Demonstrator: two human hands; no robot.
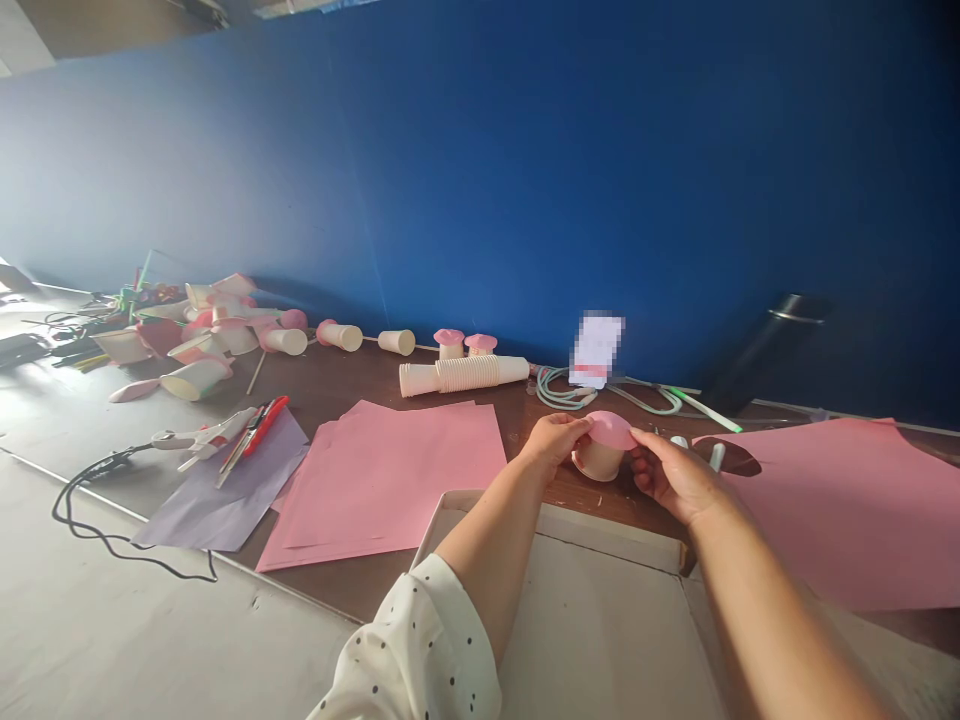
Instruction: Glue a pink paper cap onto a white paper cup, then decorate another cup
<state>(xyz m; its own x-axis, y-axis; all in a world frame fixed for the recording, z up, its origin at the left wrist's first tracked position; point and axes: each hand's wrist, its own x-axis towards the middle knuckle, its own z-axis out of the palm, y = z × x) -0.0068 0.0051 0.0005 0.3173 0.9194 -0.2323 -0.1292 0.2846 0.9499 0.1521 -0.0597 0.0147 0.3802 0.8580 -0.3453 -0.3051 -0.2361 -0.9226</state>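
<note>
A small paper cup (598, 460) topped with a pink paper disc (611, 429) stands on the brown table between my hands. My left hand (555, 440) pinches the left edge of the disc and cup. My right hand (671, 475) pinches the disc's right edge, fingers curled round it. Both forearms reach out over an open flat cardboard box (570, 600) in front of me.
Pink paper sheets (390, 470) lie left, another pink sheet (847, 510) right with a round hole cut out. A stack of cups (461, 375) lies on its side, two capped cups (465, 344) behind it. Glue gun (199, 438), red scissors (255, 427), purple sheet (217, 495), cables, dark bottle (765, 350).
</note>
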